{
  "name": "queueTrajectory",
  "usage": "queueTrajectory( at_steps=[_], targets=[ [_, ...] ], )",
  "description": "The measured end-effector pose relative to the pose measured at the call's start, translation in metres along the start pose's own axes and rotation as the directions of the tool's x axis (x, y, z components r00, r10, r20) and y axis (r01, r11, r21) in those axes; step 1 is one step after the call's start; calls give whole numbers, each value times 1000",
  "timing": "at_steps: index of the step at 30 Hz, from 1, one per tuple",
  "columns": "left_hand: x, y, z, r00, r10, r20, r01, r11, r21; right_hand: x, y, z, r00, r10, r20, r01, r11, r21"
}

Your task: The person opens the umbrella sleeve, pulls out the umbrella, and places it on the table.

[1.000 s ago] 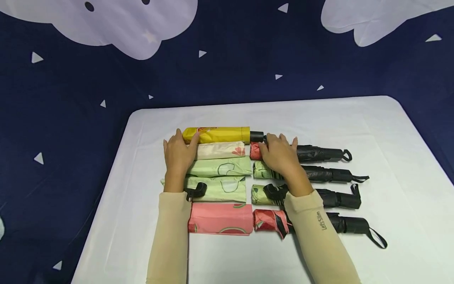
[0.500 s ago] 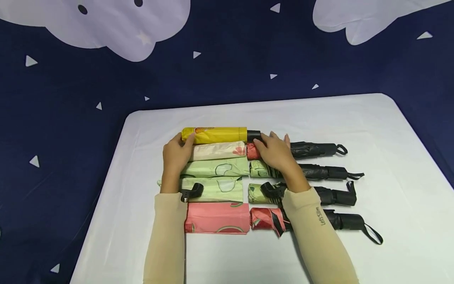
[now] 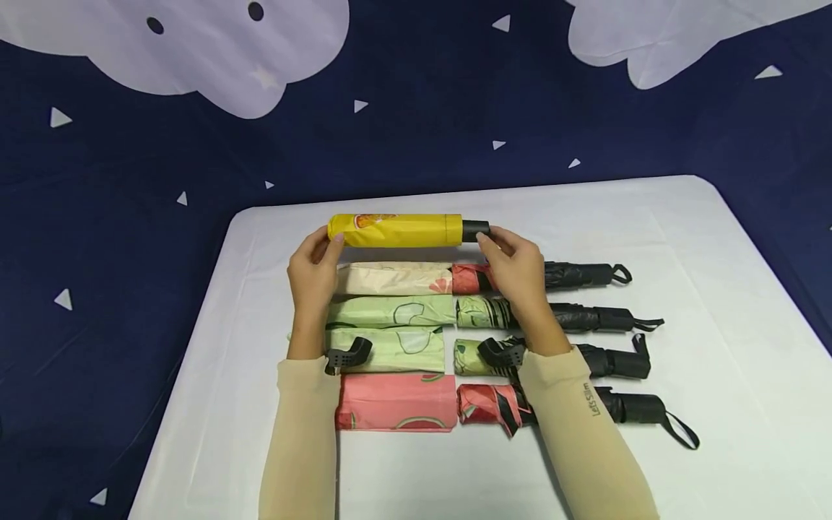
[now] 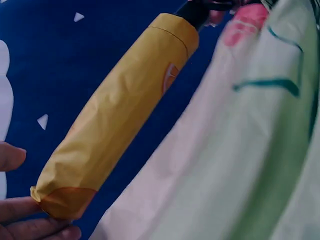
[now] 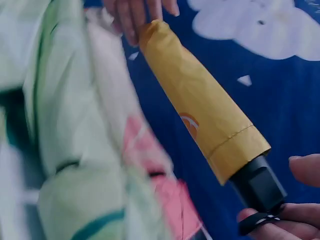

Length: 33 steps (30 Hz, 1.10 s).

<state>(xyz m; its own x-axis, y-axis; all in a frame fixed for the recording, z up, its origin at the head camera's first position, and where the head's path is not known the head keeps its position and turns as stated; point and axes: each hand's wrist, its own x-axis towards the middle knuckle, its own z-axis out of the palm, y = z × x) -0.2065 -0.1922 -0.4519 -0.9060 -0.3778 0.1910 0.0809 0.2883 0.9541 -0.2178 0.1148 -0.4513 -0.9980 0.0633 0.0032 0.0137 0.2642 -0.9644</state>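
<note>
A yellow folding umbrella (image 3: 398, 230) in its sleeve, with a black handle (image 3: 475, 231), is held level beyond the rows, between both hands. The left hand (image 3: 313, 273) holds its sleeved left end, thumb on the near side. In the left wrist view the fingers (image 4: 22, 212) lie at the closed tip. The right hand (image 3: 516, 269) holds the handle end, and a black wrist strap (image 5: 252, 222) lies across its fingers in the right wrist view. Closest below the yellow umbrella is a cream umbrella sleeve (image 3: 395, 278) with a pink print.
Two green sleeves (image 3: 390, 310) and a pink watermelon-print sleeve (image 3: 398, 401) lie nearer in the left column. Folded umbrellas with black handles (image 3: 588, 274) lie alongside on the right, partly hidden by the right arm. All rest on a white table (image 3: 221, 433) before a dark blue backdrop.
Both hands have brought the yellow umbrella up and away from the cream sleeve, opening a gap between them. The right hand has moved onto its handle. The other umbrellas stay put.
</note>
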Motion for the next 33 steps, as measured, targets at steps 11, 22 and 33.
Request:
queueTrajectory(
  at_steps=[11, 22, 33],
  targets=[
    [-8, 32, -5, 995, 103, -4, -99, 946, -309, -3, -20, -17, 999, -5, -53, 35, 826, 563],
    [-19, 63, -16, 940, 241, 243, -31, 767, -641, -17, -42, -79, 924, -343, 166, 173, 765, 620],
    [-26, 74, -35, 848, 353, 395, -37, 783, -621, -33, -56, -107, 889, -413, 198, 272, 824, 497]
  ],
)
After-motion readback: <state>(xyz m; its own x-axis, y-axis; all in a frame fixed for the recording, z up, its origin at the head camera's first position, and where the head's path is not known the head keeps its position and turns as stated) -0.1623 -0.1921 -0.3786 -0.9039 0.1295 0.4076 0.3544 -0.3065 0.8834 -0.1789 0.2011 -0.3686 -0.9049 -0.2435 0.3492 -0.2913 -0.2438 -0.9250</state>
